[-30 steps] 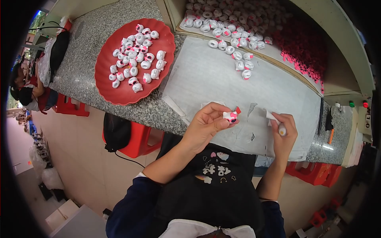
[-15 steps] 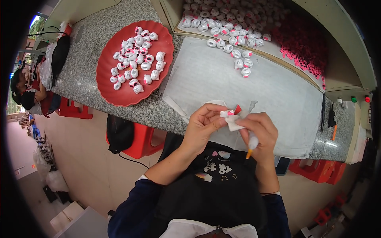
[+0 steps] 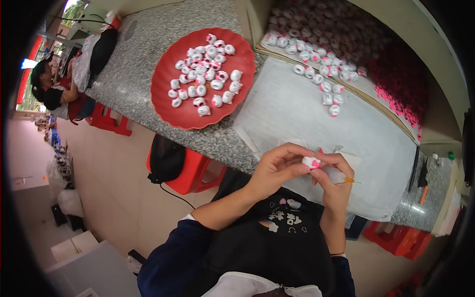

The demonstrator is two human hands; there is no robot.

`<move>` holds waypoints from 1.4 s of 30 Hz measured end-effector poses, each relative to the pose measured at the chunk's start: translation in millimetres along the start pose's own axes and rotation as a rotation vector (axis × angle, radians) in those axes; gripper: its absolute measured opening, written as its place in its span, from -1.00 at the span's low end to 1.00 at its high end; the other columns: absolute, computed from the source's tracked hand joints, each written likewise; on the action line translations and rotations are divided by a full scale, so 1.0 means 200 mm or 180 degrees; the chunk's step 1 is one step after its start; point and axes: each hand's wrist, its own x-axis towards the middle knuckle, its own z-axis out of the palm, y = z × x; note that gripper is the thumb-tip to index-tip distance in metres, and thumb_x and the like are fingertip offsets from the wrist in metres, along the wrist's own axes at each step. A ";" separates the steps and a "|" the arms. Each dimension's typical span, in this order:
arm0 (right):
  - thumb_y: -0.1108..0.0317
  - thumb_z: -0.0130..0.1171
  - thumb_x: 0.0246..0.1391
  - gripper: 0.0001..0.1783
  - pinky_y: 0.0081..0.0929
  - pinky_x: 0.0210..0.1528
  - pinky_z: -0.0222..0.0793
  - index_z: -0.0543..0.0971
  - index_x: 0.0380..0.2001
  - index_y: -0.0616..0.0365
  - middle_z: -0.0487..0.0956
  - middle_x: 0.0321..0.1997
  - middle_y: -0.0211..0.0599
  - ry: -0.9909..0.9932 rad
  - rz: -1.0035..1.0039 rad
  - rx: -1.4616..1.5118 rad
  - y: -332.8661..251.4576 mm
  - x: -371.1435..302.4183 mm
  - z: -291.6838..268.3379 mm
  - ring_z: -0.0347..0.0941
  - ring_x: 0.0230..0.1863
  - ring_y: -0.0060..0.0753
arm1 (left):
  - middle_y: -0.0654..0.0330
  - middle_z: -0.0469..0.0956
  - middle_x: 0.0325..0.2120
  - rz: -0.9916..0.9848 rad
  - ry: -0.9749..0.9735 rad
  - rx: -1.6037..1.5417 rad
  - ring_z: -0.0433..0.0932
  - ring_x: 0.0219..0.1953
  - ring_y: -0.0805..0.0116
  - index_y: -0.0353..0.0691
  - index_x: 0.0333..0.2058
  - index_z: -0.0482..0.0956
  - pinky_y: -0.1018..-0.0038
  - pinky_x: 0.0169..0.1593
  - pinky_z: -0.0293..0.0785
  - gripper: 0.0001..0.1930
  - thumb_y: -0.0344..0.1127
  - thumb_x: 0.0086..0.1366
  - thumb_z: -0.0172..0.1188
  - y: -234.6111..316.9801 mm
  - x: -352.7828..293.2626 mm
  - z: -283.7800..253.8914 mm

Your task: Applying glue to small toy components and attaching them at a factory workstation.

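Granite counter point(image 3: 148, 59) — red plate point(image 3: 170, 106) of beads point(image 3: 205, 74)

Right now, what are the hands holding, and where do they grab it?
Both hands pinch one small white and pink piece between their fingertips: the left hand from its left side, the right hand from the right. The right hand also holds a thin orange-tipped tool.

One view only, from a fisheye camera worn on the person's head, looking steeply down over chest and forearms, which enter from the lower edge. The hands point(image 3: 307, 171) sit near the centre, close to the lens. Beyond them the counter point(image 3: 148, 54) runs diagonally from upper left to lower right, its edges bowed. The floor fills the lower left, farther off. Dark rim corners frame it.
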 end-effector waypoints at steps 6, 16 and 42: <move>0.53 0.11 -0.25 -0.79 -0.72 -0.65 0.20 0.40 -0.42 0.27 0.42 -0.49 -0.24 0.0088 0.0093 0.0630 0.06 -0.01 -0.01 0.31 -0.56 -0.55 | 0.10 0.37 -0.27 0.0276 -0.0151 0.0575 0.36 -0.19 0.38 -0.35 -0.26 0.33 0.50 -0.11 0.28 -0.77 -0.56 0.05 0.00 0.04 0.00 0.02; 0.52 0.06 -0.26 -0.39 -0.75 -0.61 0.21 0.14 -0.05 0.25 0.37 -0.33 -0.21 0.0633 0.0051 0.0372 0.01 0.00 -0.18 0.23 -0.50 -0.64 | 0.13 0.39 -0.36 0.2357 0.1294 0.5417 0.35 -0.26 0.31 -0.20 -0.35 0.45 0.48 -0.21 0.26 -0.75 -0.47 -0.11 0.14 0.46 0.43 -0.25; 0.45 0.13 -0.30 -0.69 -0.64 -0.24 0.16 0.26 -0.43 0.16 0.25 -0.40 -0.32 0.1407 -0.1227 0.0659 -0.16 -0.09 -0.12 0.18 -0.30 -0.52 | 0.16 0.39 -0.31 0.0100 0.0247 -0.0427 0.43 -0.28 0.38 -0.32 -0.17 0.28 0.52 -0.16 0.32 -0.68 -0.52 0.04 0.02 0.00 0.06 0.02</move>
